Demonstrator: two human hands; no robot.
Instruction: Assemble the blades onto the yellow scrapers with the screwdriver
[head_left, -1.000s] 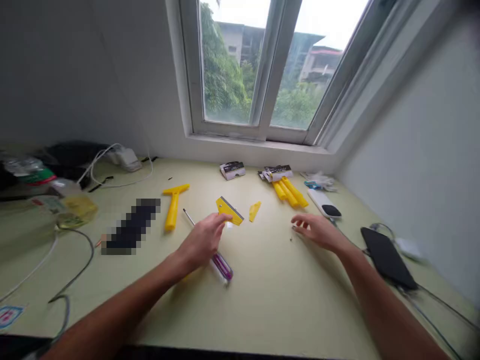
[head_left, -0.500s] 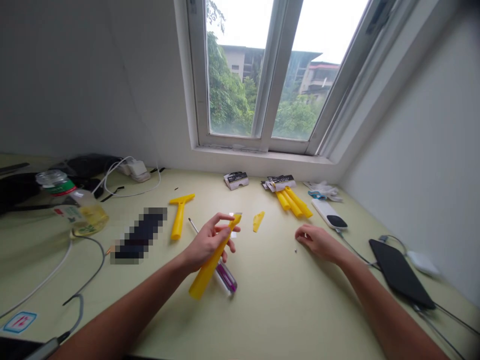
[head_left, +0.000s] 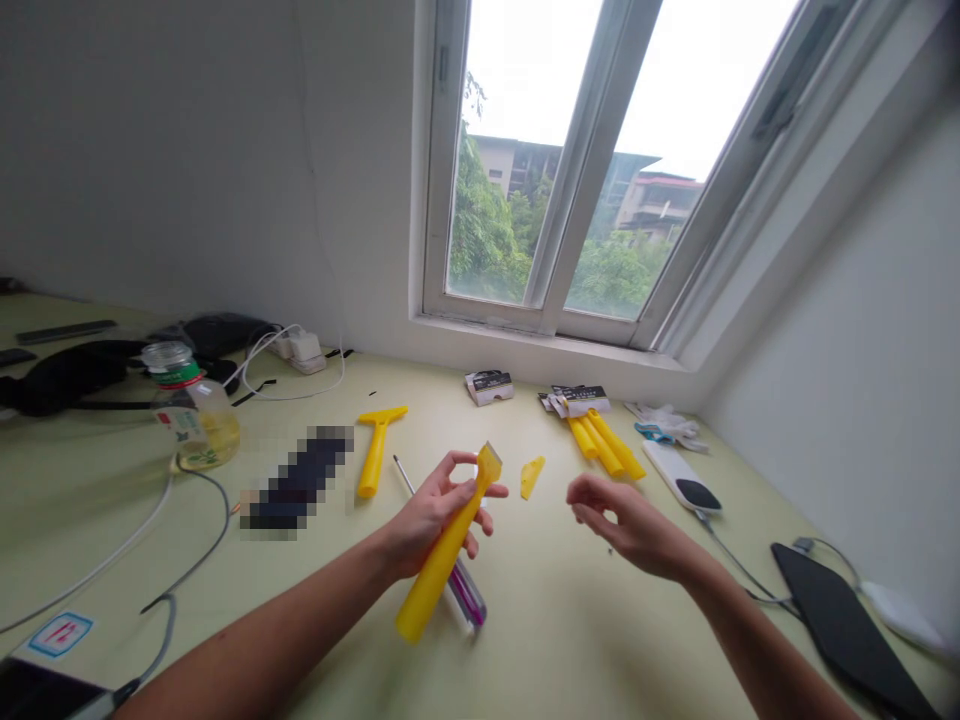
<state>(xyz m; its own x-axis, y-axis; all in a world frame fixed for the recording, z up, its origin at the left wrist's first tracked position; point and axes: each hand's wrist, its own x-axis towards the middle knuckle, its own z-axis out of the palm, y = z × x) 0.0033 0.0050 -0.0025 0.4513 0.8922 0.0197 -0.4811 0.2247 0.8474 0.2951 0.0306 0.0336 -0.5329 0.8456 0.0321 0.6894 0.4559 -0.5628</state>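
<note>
My left hand grips a yellow scraper by its neck. Its head, with a metal edge, points up and away, and its handle slants toward me. Under that hand a screwdriver with a clear purple handle lies on the table. My right hand hovers to the right, thumb and fingers pinched together; whatever they hold, if anything, is hidden. A tiny metal piece, perhaps a screw, rests just below it. Between the hands, farther off, lies a flat yellow plastic piece.
Another yellow scraper lies left. Several packaged yellow scrapers and a card packet are by the window. At right are a white power bank, a glove and a black phone. An open bottle stands left among cables.
My right hand has lifted from the table by the tiny metal piece and moved left toward the scraper. The held scraper has turned, showing its head's face more. The view has tilted.
</note>
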